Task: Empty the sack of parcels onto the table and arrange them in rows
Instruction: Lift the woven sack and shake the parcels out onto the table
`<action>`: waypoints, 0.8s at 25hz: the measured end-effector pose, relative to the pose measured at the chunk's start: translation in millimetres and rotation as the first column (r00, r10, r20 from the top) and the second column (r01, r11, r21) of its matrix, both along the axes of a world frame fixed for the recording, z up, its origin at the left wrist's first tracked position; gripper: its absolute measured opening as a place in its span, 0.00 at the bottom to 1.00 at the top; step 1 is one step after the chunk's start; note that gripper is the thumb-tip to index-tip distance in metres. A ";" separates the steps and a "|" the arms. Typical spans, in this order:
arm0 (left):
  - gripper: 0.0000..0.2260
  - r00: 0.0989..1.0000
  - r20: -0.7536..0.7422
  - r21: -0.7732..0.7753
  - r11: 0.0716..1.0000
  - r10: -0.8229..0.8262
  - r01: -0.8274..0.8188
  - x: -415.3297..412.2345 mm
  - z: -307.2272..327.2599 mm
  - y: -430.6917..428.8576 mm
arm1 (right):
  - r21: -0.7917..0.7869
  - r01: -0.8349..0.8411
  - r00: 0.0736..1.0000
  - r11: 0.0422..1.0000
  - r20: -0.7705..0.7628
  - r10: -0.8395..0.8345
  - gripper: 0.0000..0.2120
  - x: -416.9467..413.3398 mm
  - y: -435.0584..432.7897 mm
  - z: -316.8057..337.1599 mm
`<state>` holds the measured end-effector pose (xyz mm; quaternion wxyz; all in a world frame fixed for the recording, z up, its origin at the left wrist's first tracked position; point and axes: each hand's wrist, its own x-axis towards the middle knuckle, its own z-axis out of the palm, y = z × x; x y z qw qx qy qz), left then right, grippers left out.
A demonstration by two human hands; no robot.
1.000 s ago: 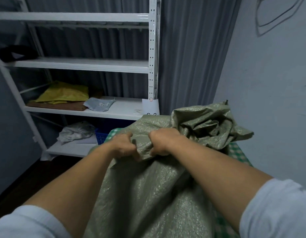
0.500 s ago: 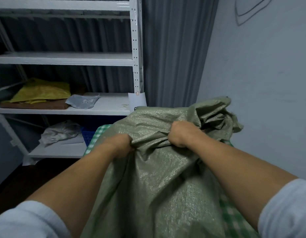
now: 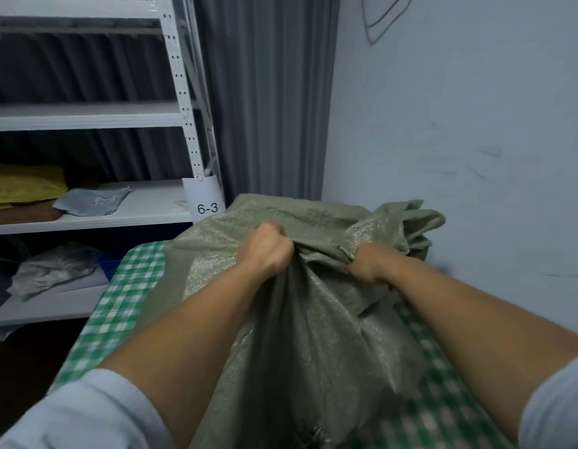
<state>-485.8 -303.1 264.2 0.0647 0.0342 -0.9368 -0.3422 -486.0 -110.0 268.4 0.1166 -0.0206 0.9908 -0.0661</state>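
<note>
The green-checked counter [image 3: 119,303] carries the slumped green sack [image 3: 313,345]. My left hand [image 3: 266,251] bunches its cloth in tightly curled fingers [image 3: 278,236]; just beside it, my right hand [image 3: 367,264] grips another fold, its fingertips buried in the fabric.

Your head camera looks forward and down, close above the table [image 3: 125,286], facing the shelf rack [image 3: 184,102].

Dim, cool bluish light, soft and even; shadows deep under the shelves [image 3: 86,115]; wide-angle bending at the edges; motion blur low right, sleeves soft
</note>
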 end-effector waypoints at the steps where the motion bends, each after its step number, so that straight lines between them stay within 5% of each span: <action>1: 0.07 1.000 0.002 -0.003 1.000 -0.001 0.001 -1.0 -3.5 18.8 | -0.015 0.005 1.000 1.000 0.015 -0.005 0.12 -1.3 17.5 -6.1; 8: 0.05 0.994 -0.009 -0.191 0.976 -0.106 0.102 2.8 -32.1 132.9 | 0.064 -0.067 0.967 0.996 0.252 0.049 0.12 17.8 100.9 -28.0; 11: 0.03 0.987 0.003 -0.272 0.949 -0.163 0.158 1.3 -38.6 162.5 | 0.046 -0.030 0.983 0.998 0.181 0.021 0.05 13.5 121.7 -25.4; 15: 0.04 0.977 -0.009 -0.362 0.911 -0.215 0.197 3.1 -53.6 191.0 | -0.049 -0.103 0.995 0.994 -0.013 0.102 0.22 -0.2 131.8 -20.2; 20: 0.10 0.962 0.037 -0.387 0.884 -0.270 0.263 3.0 -62.5 204.1 | -0.122 -0.208 0.978 0.970 0.001 0.210 0.13 -9.5 131.1 -22.8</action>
